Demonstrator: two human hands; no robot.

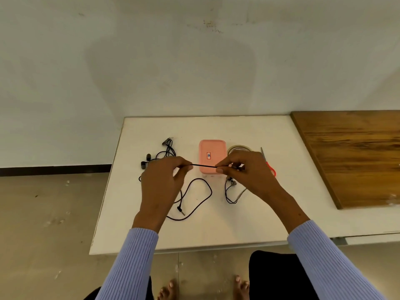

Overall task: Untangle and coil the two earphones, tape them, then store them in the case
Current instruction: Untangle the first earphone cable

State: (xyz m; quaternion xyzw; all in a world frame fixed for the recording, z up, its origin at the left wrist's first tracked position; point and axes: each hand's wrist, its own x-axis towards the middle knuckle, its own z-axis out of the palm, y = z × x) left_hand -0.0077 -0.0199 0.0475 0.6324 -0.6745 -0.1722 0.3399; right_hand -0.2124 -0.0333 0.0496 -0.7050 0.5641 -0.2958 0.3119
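A black earphone cable is stretched taut between my left hand and my right hand, both pinching it above the white table. Its slack loops down to a jack plug near my left wrist, and earbuds dangle below my right hand. A second black earphone lies tangled at the left, partly hidden by my left hand. The pink case sits shut behind the taut cable. A tape roll lies right of the case, half covered by my right hand.
Scissors with red handles lie right of the tape roll. A brown wooden board covers the table's right side. The table's left edge drops to a grey floor, and a pale wall rises behind.
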